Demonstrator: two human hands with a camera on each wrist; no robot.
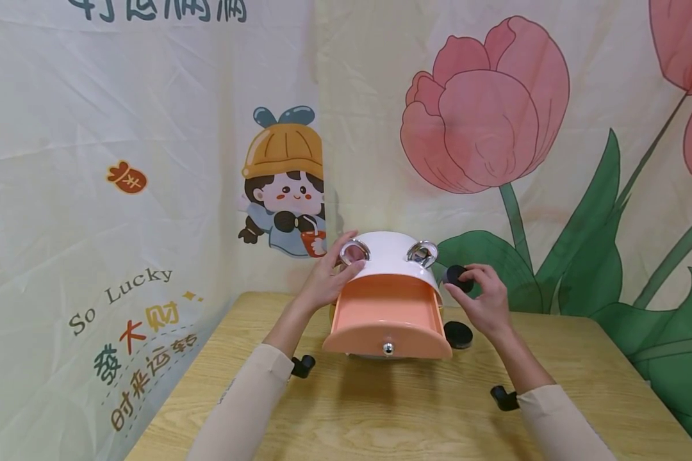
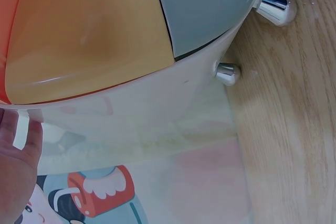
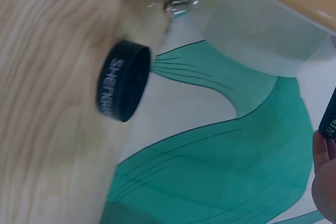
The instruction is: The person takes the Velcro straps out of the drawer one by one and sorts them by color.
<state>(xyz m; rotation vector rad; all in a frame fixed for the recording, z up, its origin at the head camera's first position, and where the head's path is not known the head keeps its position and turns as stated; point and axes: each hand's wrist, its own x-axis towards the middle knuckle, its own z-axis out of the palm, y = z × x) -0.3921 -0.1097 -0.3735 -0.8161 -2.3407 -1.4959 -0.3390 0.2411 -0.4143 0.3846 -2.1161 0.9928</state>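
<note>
A small drawer cabinet with a white domed top and two silver rings stands on the table. Its orange top drawer is pulled out, and no object shows inside. My left hand grips the cabinet's upper left side by one ring, thumb in front. At the cabinet's right, my right hand pinches a flat black round case above the table, apart from the drawer. Another black round case lies below it; white lettering shows on this case in the right wrist view.
Below the orange drawer are a yellow drawer and a blue-grey drawer. Silver feet hold the cabinet off the wooden table. A printed cloth hangs close behind. Black wrist mounts sit at both wrists.
</note>
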